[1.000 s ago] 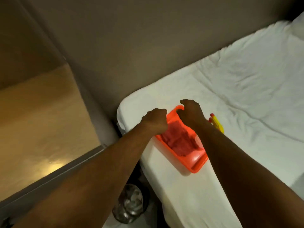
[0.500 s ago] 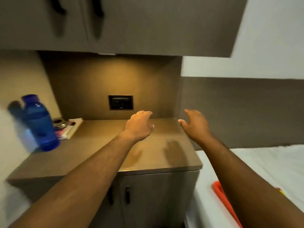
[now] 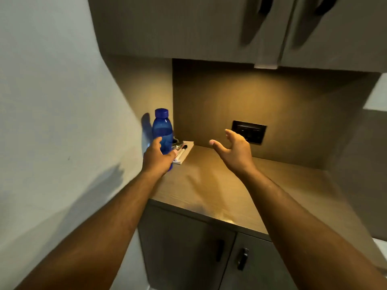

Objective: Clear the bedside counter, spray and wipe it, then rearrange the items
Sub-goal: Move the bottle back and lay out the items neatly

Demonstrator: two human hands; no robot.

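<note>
Left hand (image 3: 157,159) curls round the blue plastic bottle (image 3: 162,132), apparently grasping it for removal, though contact is partly hidden. Right hand (image 3: 234,151) hovers released, fingers spread, above the smooth wood-grain counter (image 3: 219,191). Behind the bottle, a notepad (image 3: 185,152) and pen lie in the corner.

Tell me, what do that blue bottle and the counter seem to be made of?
The blue bottle looks like translucent plastic: a darker band shows through its wall below the shoulder, under an opaque screw cap. The counter looks like wood-grain laminate, matte with a slight sheen near its front edge; real veneer is possible.
</note>
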